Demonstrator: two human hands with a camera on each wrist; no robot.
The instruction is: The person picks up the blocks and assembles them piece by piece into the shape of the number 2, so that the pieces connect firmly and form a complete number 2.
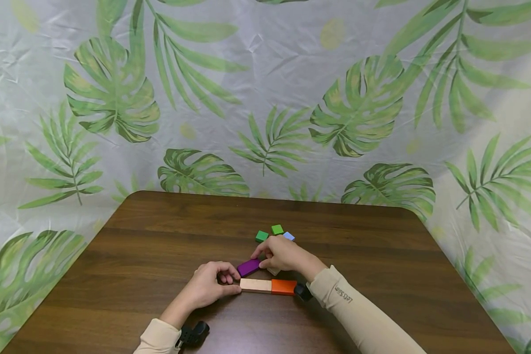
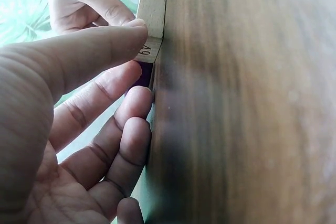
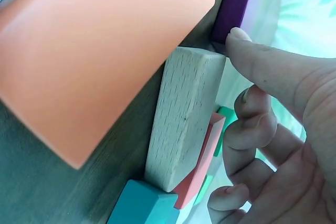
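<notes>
A purple block (image 1: pixel 248 267) lies slanted on the table, its right end between the thumb and fingers of my right hand (image 1: pixel 286 253). In the right wrist view the thumb (image 3: pixel 262 56) touches the end of that block. Just in front of it, a plain wooden block (image 1: pixel 255 285) and an orange block (image 1: pixel 283 287) lie end to end in a row. My left hand (image 1: pixel 209 285) has its thumb against the wooden block's left end, which bears a printed number in the left wrist view. Its other fingers, loosely bent, are beside the purple block's left end.
Beyond the right hand are green blocks (image 1: pixel 261 236) and a light blue block (image 1: pixel 288 236). Another plain wooden block (image 3: pixel 184 119), a pink block (image 3: pixel 199 161) and a teal block (image 3: pixel 140 203) stand close under the right hand. A leaf-patterned cloth (image 1: pixel 270 73) hangs behind the table (image 1: pixel 168 221).
</notes>
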